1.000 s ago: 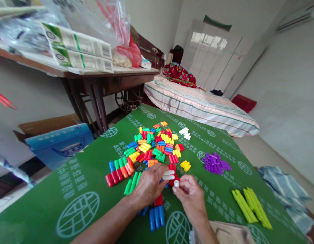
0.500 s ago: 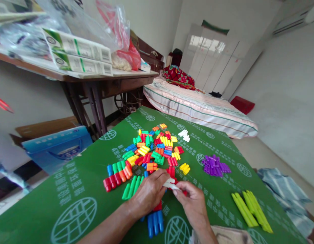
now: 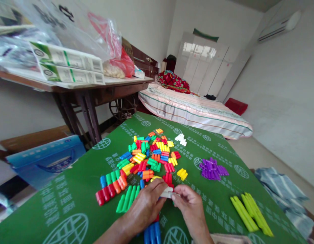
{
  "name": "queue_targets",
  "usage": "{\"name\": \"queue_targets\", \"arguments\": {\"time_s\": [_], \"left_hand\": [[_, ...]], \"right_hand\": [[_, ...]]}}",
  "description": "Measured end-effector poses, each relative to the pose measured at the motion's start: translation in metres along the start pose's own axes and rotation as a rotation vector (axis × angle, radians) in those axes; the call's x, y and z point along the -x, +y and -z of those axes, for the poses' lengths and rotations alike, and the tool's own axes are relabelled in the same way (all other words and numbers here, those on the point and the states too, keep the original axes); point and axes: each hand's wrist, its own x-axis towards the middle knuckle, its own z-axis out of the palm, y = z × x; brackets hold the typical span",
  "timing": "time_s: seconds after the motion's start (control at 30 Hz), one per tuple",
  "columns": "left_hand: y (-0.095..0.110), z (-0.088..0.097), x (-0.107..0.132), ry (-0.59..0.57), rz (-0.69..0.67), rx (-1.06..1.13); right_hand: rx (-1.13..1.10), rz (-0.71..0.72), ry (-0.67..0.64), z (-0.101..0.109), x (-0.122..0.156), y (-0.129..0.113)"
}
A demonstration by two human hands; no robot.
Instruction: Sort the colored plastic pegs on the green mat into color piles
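White tube-shaped plastic building pieces (image 3: 166, 193) are pinched between my two hands, low over the front middle of the board. My left hand (image 3: 147, 203) is closed on their left end; the fingers of my right hand (image 3: 191, 205) press at the right end. Whether the white pieces are joined I cannot make out. Just beyond my fingers lies a red piece (image 3: 167, 179). Green pieces (image 3: 128, 199) rest beside my left hand, and blue pieces (image 3: 152, 234) lie below it, partly hidden by that hand.
A mixed heap of coloured pieces (image 3: 147, 156) covers the middle of the green board (image 3: 78, 189). White pieces (image 3: 181, 139), purple pieces (image 3: 212, 168) and lime-green pieces (image 3: 250, 211) form separate groups. A sewing-machine table (image 3: 121, 87) stands left, a bed (image 3: 197, 113) beyond.
My right hand has come closer to my left, and the white pieces show less length between them. The whole view has shifted slightly.
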Motion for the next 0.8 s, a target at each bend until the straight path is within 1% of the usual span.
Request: {"name": "queue_targets", "arguments": {"time_s": [0.13,0.33,0.5,0.63,0.8], "left_hand": [[0.0021,0.0007,-0.0004,0.044,-0.027,0.016],[0.0061,0.0028,-0.0018,0.089,-0.039,0.057],[0.0061,0.0037,-0.0019,0.070,-0.002,0.069],[0.0078,0.0062,-0.0034,0.067,0.015,0.077],[0.0070,0.0060,-0.0039,0.063,0.004,0.072]], "right_hand": [[-0.038,-0.036,0.010,-0.0003,-0.0025,-0.0029],[-0.028,-0.077,0.012,-0.0018,-0.0074,-0.0069],[-0.012,-0.048,0.004,-0.0042,-0.0094,-0.0044],[-0.042,-0.067,0.009,-0.0042,-0.0091,-0.0024],[-0.076,-0.081,0.019,-0.0013,-0.0103,-0.0028]]}}
